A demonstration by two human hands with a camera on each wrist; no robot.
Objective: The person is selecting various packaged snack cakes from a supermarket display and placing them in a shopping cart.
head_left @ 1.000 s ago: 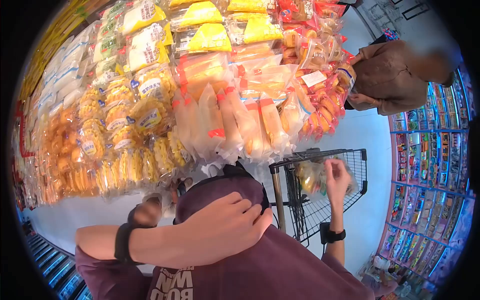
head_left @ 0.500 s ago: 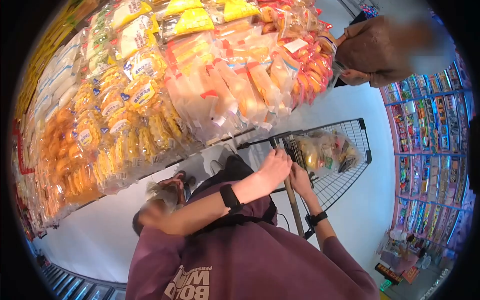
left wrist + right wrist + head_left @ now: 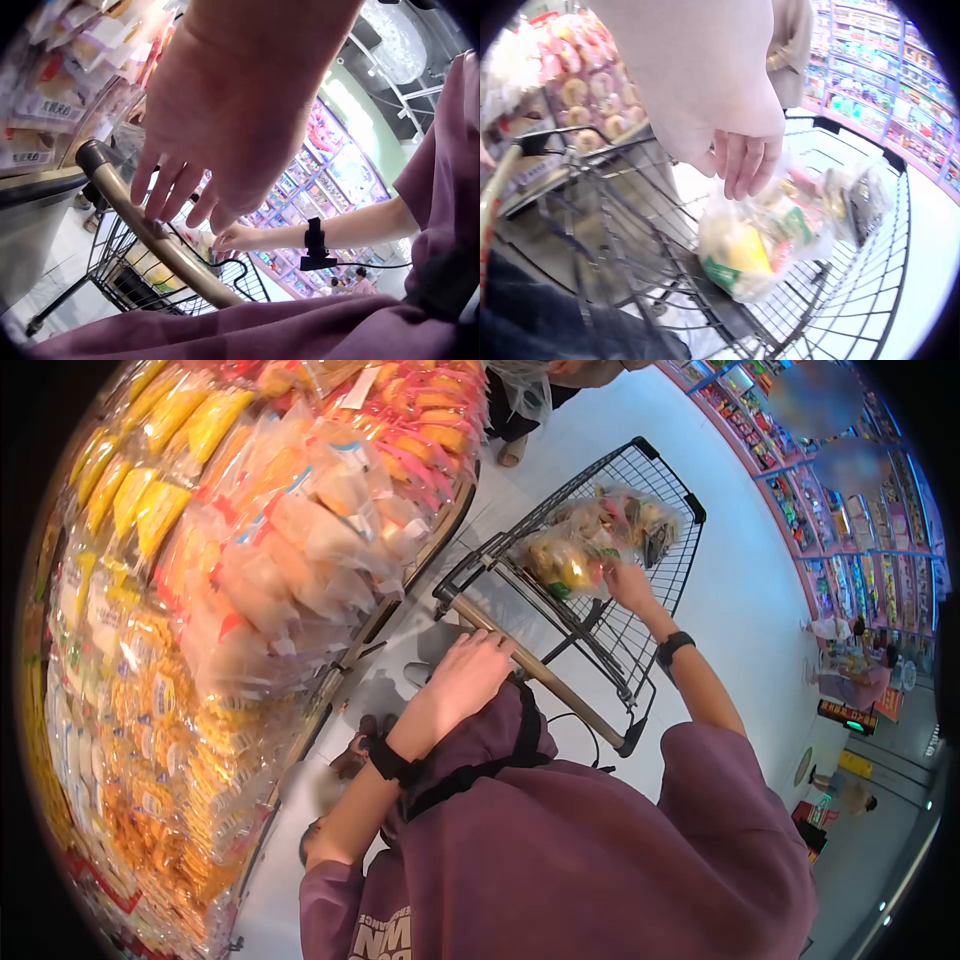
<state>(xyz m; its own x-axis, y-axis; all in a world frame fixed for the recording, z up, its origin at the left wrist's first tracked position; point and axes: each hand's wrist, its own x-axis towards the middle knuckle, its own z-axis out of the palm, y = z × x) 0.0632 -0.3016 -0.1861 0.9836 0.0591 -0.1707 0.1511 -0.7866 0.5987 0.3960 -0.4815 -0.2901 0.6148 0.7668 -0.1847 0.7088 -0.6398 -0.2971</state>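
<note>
Touching one handle [image 3: 548,680], left hand [image 3: 468,677] lies relaxed; right hand [image 3: 632,589], by bagged goods [image 3: 566,560], has unclear grip.

Contents of the bags [image 3: 737,251] blurred under crinkled plastic, label print on the packaged bread [image 3: 290,550] too small to read, bystander at the top edge cut off [image 3: 575,372], shirt lettering [image 3: 385,935] cut by the bottom edge

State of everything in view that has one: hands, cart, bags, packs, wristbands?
Left hand: fingers relaxed, at the handle
Right hand: at the bags, grip unclear
Handle: beneath left fingertips
Cart: upright, partly loaded
Bags: filled, in cart
Packs: wrapped, piled up
Wristbands: on both wrists
</note>
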